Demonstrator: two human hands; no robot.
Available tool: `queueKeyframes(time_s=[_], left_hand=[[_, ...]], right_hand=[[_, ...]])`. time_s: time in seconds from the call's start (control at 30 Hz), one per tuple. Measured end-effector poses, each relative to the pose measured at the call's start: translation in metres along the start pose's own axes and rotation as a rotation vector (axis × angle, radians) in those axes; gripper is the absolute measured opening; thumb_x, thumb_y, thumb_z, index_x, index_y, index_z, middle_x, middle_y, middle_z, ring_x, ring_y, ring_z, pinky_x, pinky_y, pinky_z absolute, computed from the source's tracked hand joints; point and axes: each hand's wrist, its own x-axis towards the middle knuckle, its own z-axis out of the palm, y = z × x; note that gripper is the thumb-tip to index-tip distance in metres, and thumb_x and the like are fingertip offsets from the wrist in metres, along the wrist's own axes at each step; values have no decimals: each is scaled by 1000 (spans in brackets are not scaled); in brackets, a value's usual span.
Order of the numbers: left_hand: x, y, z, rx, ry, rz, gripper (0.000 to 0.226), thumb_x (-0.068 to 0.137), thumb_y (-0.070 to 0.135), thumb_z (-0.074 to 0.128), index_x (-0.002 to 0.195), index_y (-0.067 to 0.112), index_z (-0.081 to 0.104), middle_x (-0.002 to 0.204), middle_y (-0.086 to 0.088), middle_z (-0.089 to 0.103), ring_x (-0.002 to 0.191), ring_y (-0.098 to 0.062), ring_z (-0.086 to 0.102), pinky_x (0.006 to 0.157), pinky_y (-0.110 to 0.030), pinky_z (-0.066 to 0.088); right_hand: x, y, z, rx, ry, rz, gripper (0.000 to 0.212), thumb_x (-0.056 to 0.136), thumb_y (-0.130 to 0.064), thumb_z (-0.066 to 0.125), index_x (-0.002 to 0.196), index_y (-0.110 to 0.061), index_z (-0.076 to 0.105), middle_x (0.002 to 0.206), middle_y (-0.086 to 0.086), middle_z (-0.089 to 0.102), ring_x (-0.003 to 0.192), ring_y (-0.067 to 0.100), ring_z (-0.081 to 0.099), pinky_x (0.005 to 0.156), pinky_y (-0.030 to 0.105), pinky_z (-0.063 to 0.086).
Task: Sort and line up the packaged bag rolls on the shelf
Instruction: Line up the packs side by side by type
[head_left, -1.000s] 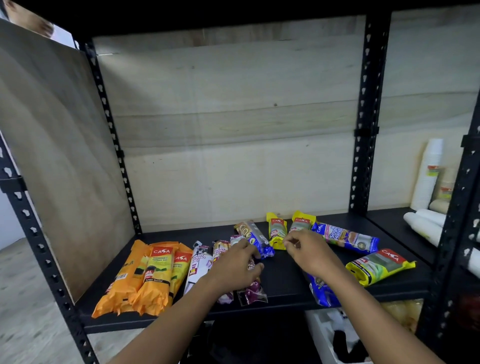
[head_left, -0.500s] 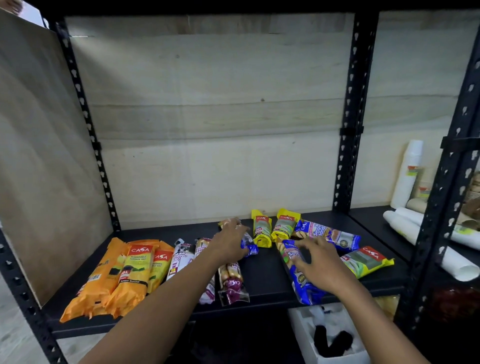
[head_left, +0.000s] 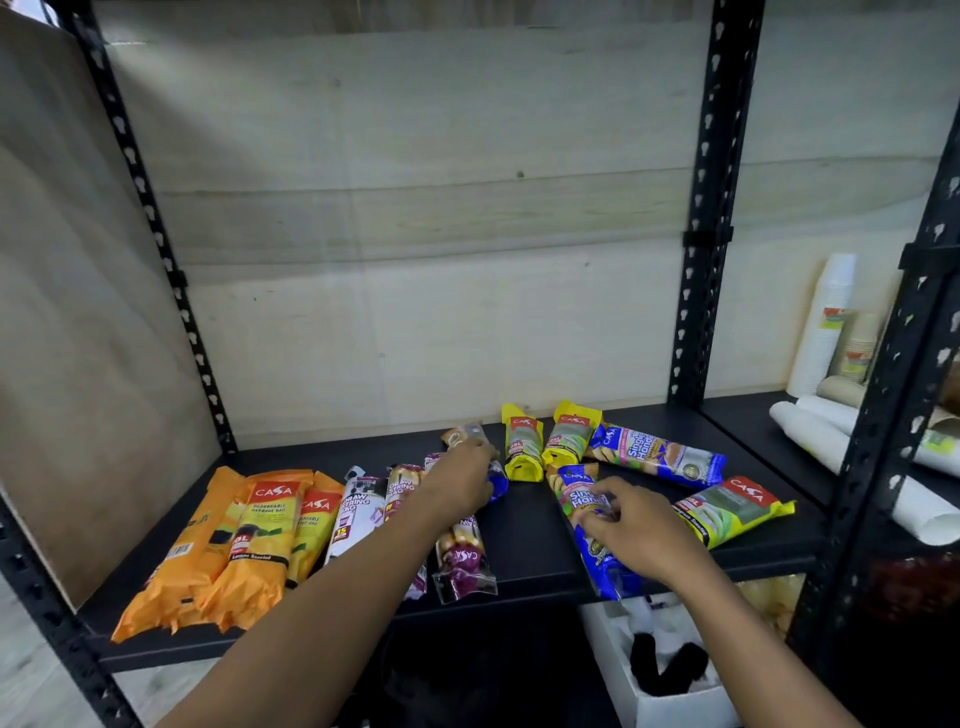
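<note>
Packaged bag rolls lie on a black shelf (head_left: 519, 525). Three orange packs (head_left: 249, 540) sit side by side at the left, then a white drawstring pack (head_left: 356, 512) and purple packs (head_left: 462, 564). My left hand (head_left: 460, 480) is closed over a blue pack (head_left: 496, 480) near the middle. My right hand (head_left: 631, 525) grips a blue Singlet Handle pack (head_left: 587, 512) that runs toward the front edge. Behind it lie two yellow packs (head_left: 522, 441), another blue pack (head_left: 657, 454), and a green-yellow pack (head_left: 732, 509) at the right.
Black perforated posts (head_left: 706, 234) frame the bay, with plywood panels behind and to the left. Stacked white cups (head_left: 823, 322) and paper rolls (head_left: 836, 431) fill the neighbouring bay at the right. A white box (head_left: 670, 706) sits below the shelf.
My left hand reached back from the purple packs to the blue pack in the middle. My right hand pulled a blue pack toward the front edge and now holds it there.
</note>
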Motion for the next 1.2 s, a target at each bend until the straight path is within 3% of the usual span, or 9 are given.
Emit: queueKeyframes(time_s=[0.13,0.3,0.43,0.57,0.73,0.93,1.2], left_hand=[[-15,9,-4,-46,51,31,51,88,4,59,138,10,53,145,-9,49,129,-29,50,102,-37,45],[-40,26,-3,-79,133,57,44,87,3,57,131,7,57,138,-10,53,123,-32,53,97,-35,45],[-60,35,3,-97,161,38,49,88,4,57,136,10,53,142,-9,49,127,-31,48,98,-41,49],[-75,42,9,-91,203,42,57,86,3,58,142,11,48,146,-9,46,130,-31,45,101,-42,47],[-91,45,16,-124,221,85,63,85,3,59,147,11,45,149,-8,44,134,-28,41,108,-36,41],[-99,40,20,-173,231,112,57,87,9,58,143,17,51,150,-6,43,136,-26,40,109,-33,38],[-101,34,24,-198,206,123,57,89,16,57,145,24,49,152,0,40,139,-21,37,110,-32,36]], right_hand=[[-4,-2,-2,48,46,-11,44,88,-47,64,129,-32,57,114,1,65,92,12,63,76,33,55],[-12,-10,-1,89,62,-13,35,87,-49,64,121,-40,61,113,-8,66,81,-2,59,57,14,40],[-16,-20,3,142,27,-40,24,86,-44,64,110,-44,65,107,-13,69,72,-5,61,49,10,38],[-9,-28,17,148,9,-79,34,90,-39,62,123,-35,66,118,-6,65,84,-2,58,56,8,39],[5,-36,33,185,54,-65,40,92,-40,62,130,-28,64,124,6,61,106,17,61,79,26,49],[20,-37,42,207,122,-67,40,92,-37,64,128,-21,66,128,9,61,108,18,61,79,24,45],[31,-36,46,189,106,-50,41,93,-40,63,130,-22,63,127,9,58,98,16,60,66,22,43]])
